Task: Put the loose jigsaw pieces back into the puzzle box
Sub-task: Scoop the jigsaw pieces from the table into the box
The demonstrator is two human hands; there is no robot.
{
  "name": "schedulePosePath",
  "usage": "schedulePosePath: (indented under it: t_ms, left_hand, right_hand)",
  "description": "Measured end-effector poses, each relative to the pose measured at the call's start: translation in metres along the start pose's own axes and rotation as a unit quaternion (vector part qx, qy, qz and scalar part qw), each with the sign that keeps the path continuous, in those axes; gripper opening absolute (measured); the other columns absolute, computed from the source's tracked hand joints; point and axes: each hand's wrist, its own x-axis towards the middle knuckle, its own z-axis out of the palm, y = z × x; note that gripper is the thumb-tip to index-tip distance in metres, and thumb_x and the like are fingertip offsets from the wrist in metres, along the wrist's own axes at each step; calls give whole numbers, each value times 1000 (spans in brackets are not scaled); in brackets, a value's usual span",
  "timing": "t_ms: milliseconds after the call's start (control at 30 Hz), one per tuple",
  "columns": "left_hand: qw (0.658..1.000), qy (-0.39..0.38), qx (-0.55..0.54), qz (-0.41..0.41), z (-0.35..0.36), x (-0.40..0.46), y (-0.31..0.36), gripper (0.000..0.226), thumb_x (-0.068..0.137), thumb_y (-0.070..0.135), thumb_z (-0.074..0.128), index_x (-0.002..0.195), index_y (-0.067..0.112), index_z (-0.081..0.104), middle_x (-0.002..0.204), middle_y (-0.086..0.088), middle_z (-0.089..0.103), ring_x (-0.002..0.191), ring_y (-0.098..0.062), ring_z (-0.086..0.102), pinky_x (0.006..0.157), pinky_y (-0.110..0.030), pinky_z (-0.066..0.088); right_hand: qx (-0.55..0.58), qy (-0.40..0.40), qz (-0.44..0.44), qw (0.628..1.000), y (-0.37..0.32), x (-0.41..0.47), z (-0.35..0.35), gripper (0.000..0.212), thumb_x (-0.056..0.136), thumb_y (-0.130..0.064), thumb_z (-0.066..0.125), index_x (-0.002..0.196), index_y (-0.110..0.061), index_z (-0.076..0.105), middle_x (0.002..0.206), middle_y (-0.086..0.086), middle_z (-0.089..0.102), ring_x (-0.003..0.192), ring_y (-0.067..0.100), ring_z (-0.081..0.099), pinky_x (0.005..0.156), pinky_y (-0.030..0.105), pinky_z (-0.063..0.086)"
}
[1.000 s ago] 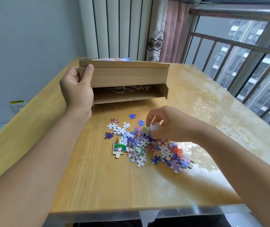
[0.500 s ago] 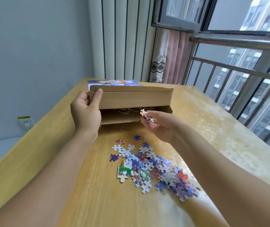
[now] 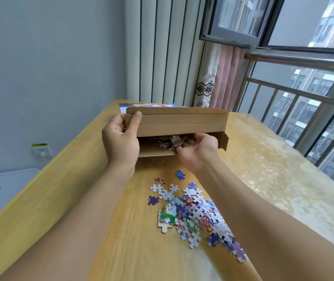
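The brown cardboard puzzle box (image 3: 182,122) lies on its side at the table's far end, its mouth facing me. My left hand (image 3: 121,140) grips the box's left end, with the thumb on the raised flap. My right hand (image 3: 197,148) reaches palm-up into the mouth, its fingers curled beside a small heap of pieces inside the box (image 3: 171,141). Whether those fingers still hold any pieces is unclear. A pile of loose jigsaw pieces (image 3: 192,213) in blue, white, purple and green lies on the table between my forearms, partly hidden under my right forearm.
The wooden table (image 3: 101,220) has a glossy patch on its right side. A printed sheet (image 3: 151,105) shows behind the box. A window with a metal railing (image 3: 304,94) runs along the right, and a curtain (image 3: 222,78) hangs behind the table. A wall socket (image 3: 41,152) sits low on the left.
My right hand lifted pieces from the pile, carried them to the box and now has its fingers inside the mouth. My left hand kept its grip. The camera tilted upward.
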Motion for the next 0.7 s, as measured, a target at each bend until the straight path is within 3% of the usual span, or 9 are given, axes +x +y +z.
schedulePosePath:
  t_ms: [133, 200, 333, 433, 533, 633, 700]
  left_hand:
    - [1000, 6, -13, -4, -1, 2, -1, 30, 93, 38, 71, 81, 11, 64, 79, 4, 68, 74, -14, 56, 66, -39, 48]
    - [1000, 5, -12, -3, 0, 2, -1, 30, 94, 36, 70, 83, 9, 65, 81, 4, 70, 75, -11, 58, 68, -36, 48]
    - [1000, 5, -16, 2, 0, 3, 2, 17, 95, 32, 71, 82, 23, 68, 84, 7, 73, 81, -9, 62, 76, -23, 51]
    - [1000, 8, -17, 3, -1, 5, 0, 18, 93, 35, 71, 80, 23, 67, 84, 5, 72, 80, -12, 59, 78, -31, 50]
    - [1000, 8, -11, -1, -2, 4, -2, 28, 92, 39, 71, 76, 18, 63, 79, 3, 68, 72, -16, 53, 64, -40, 45]
    - [1000, 9, -9, -1, -2, 3, 0, 25, 94, 37, 70, 76, 22, 63, 77, 6, 68, 69, -15, 53, 57, -35, 41]
    - [1000, 11, -9, -4, -1, 2, 2, 23, 94, 37, 70, 76, 24, 65, 75, 11, 69, 68, -14, 54, 56, -32, 41]
  right_hand:
    - [14, -78, 21, 997, -18, -7, -7, 47, 94, -24, 34, 138, -11, 48, 138, 11, 57, 131, 27, 50, 118, 54, 24]
    - [-43, -67, 21, 997, -30, -11, -8, 46, 94, -21, 35, 137, -9, 50, 136, 9, 59, 129, 25, 52, 118, 52, 27]
    - [-116, -35, -7, 993, -40, -16, -16, 49, 93, -9, 41, 141, -2, 49, 141, 13, 59, 131, 26, 55, 117, 43, 36]
    - [-44, -22, -18, 999, -40, -14, -17, 49, 92, -4, 39, 140, 1, 47, 142, 16, 55, 136, 30, 48, 121, 42, 29]
    - [-24, 9, -51, 998, -40, -8, -11, 32, 91, 1, 41, 120, 0, 55, 136, 13, 58, 130, 26, 53, 119, 38, 33]
    - [-202, 61, -95, 973, -40, -7, -15, 17, 90, 7, 46, 101, 3, 58, 120, 16, 62, 112, 24, 62, 107, 36, 49]
    - [-392, 44, -141, 908, -40, -13, -26, 19, 88, 5, 52, 103, 7, 64, 105, 11, 64, 97, 20, 64, 99, 42, 55]
